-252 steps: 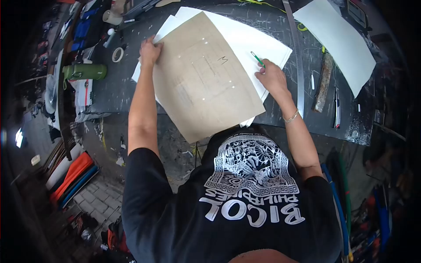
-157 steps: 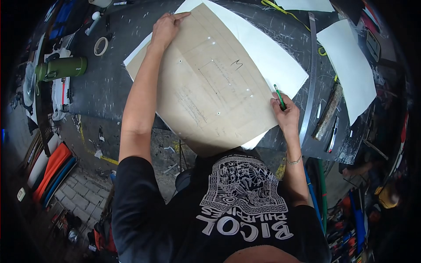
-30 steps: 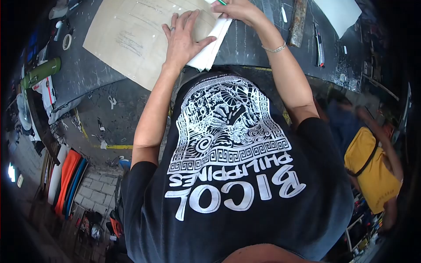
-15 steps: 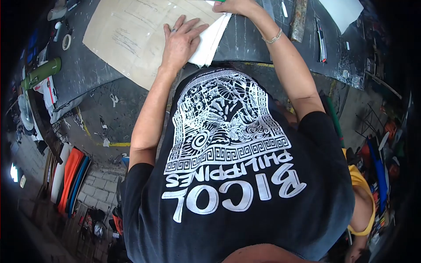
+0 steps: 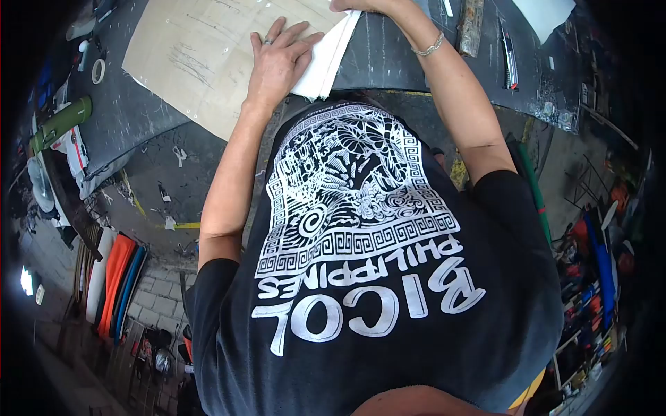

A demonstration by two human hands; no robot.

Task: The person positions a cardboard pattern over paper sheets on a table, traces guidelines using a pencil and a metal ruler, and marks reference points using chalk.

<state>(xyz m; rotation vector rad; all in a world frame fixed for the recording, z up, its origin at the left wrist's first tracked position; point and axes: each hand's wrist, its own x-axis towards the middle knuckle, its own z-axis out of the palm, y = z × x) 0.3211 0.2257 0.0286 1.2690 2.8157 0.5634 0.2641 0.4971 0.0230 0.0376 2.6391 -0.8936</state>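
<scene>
My left hand (image 5: 279,61) lies flat with its fingers spread on a tan pattern board (image 5: 187,62) marked with dark scribbled lines. White cloth (image 5: 326,66), in layers with a frayed lower edge, sticks out from under the board's right side. At the top edge of the view, my right hand (image 5: 362,5) is by the upper corner of that cloth. Its fingers look closed, but the frame cuts them off and what they hold does not show.
On the dark table (image 5: 395,62) to the right lie a worn wooden bar (image 5: 470,28), a box cutter (image 5: 510,62) and a white sheet (image 5: 544,17). A tape roll (image 5: 98,71) and a green cylinder (image 5: 62,123) are at the left. Fabric rolls (image 5: 114,284) stand lower left.
The green thing in my right hand has gone out of view at the top. The view has shifted slightly. A person's yellow sleeve at the right has mostly left view.
</scene>
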